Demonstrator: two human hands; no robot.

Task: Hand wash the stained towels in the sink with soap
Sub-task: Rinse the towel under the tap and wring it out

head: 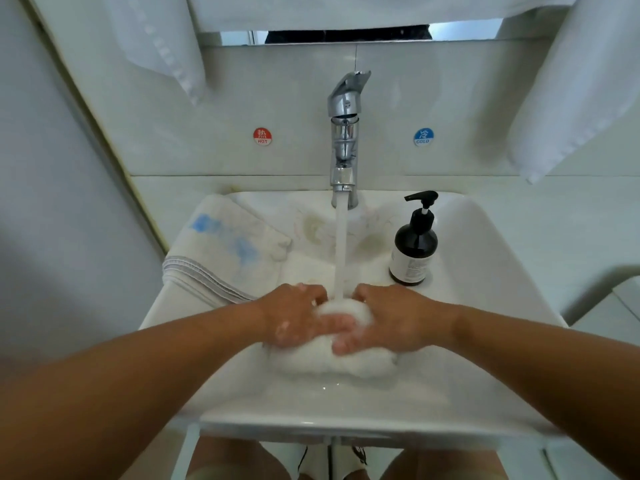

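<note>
Beyond and to the left of the left hand (297,317), a folded white terry towel with blue stains and a grey-striped hem (221,251) is lying over the corner of the white ceramic sink (485,258), not yet being washed. The left hand is curling its fingers over a bunched, sudsy white towel (356,362) and gripping it. This bundle is sitting low in the basin, squeezed between both hands and spilling out beneath them. A stream of water (341,247) from the chrome single-lever tap (344,140) is falling into the gap between the hands, onto the bundle. The right hand (391,317) is gripping the other side, its fingers likewise curling in. Just beyond the right hand, a black pump bottle of soap (414,247) is standing on the sink's ledge.

The stream is likely rinsing the suds away before any stain is worked loose. Water striking the mound may be splashing toward the near rim and the person's legs. The drain is hidden, so the cloth could be blocking it and letting the basin fill. A wide scrubbing stroke by the right hand could topple the bottle.
</note>
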